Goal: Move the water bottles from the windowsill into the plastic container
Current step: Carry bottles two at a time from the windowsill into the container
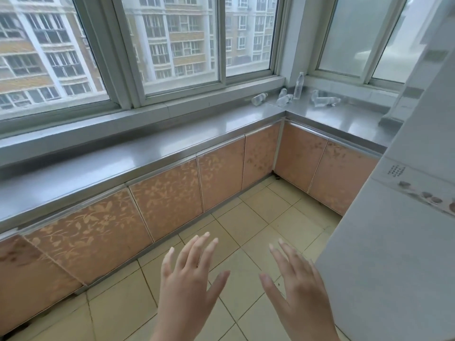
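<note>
The steel bench [152,153] runs under the windows and bends at a corner; take that corner as your landmark. All the water bottles sit clustered on it, far ahead of you and up to the right, well apart from both hands. No plastic container shows anywhere in this view, so you will have to find it before you carry anything.

At the corner, one upright bottle [298,85] stands against the wall post, long axis vertical. The rest lie on their sides: one bottle [259,98] just left of the corner, its length running along the window ledge; a pair [284,97] just beside the upright one; and a few more [325,100] right of the corner, lengthwise along that arm of the bench.

Your left hand [187,279] and right hand [298,286] hover over the floor tiles [246,222], palms down, fingers spread wide, holding nothing. The right hand is likely slightly nearer the cluster, but you must step forward first.
</note>
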`<state>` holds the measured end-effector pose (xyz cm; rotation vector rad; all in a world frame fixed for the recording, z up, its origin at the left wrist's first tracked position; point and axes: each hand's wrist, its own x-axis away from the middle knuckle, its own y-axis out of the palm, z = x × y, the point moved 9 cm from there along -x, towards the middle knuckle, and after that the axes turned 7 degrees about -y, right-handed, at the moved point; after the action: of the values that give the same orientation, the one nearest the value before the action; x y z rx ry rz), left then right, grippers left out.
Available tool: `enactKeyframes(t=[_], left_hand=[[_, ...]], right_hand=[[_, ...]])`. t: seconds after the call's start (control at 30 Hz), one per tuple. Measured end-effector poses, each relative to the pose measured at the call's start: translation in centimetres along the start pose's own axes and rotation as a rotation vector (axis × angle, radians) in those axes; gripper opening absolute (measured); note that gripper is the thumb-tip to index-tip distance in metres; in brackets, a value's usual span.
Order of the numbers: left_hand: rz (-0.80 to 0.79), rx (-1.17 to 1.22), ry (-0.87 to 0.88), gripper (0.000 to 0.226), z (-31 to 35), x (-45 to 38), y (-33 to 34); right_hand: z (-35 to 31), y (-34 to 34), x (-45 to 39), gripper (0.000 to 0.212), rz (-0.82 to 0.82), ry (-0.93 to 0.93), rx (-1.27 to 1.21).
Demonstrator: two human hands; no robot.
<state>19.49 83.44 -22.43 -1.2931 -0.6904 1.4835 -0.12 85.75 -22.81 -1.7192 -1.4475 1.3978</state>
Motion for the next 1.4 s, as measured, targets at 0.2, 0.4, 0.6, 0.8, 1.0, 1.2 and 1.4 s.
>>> enactKeyframes(t=[0.2, 0.4, 0.6, 0.8, 1.0, 1.2, 1.4], left_hand=[[0.0, 0.008, 0.002, 0.058, -1.7, -12.4, 6.4], [0.0, 0.049, 0.062, 0.058, -2.2, -27.2, 12.1], [-0.005, 0.071, 0.171, 0.057, -0.1, -40.6, 15.9], [-0.035, 0.092, 0.22, 0.056, 2.9, -51.6, 21.2], [-0.092, 0.081, 0.24, 0.055, 7.1, -63.6, 28.7], [-0.114, 0.047, 0.213, 0.056, 10.2, -74.8, 33.3], [-0.115, 0.072, 0.193, 0.057, 13.0, -84.0, 38.3]], right_hand=[[4.9, 4.5, -11.4, 0.06, -0.002, 0.027, 0.009], [9.8, 8.0, -24.2, 0.06, -0.009, 0.069, 0.072], [14.4, 8.7, -35.1, 0.061, 0.089, 0.128, 0.064], [21.9, 11.0, -44.0, 0.065, 0.107, 0.196, 0.073], [31.4, 13.2, -54.8, 0.069, 0.1, 0.217, 0.07], [39.0, 12.9, -65.1, 0.066, 0.085, 0.218, 0.078], [46.1, 13.8, -72.7, 0.064, 0.056, 0.225, 0.097]])
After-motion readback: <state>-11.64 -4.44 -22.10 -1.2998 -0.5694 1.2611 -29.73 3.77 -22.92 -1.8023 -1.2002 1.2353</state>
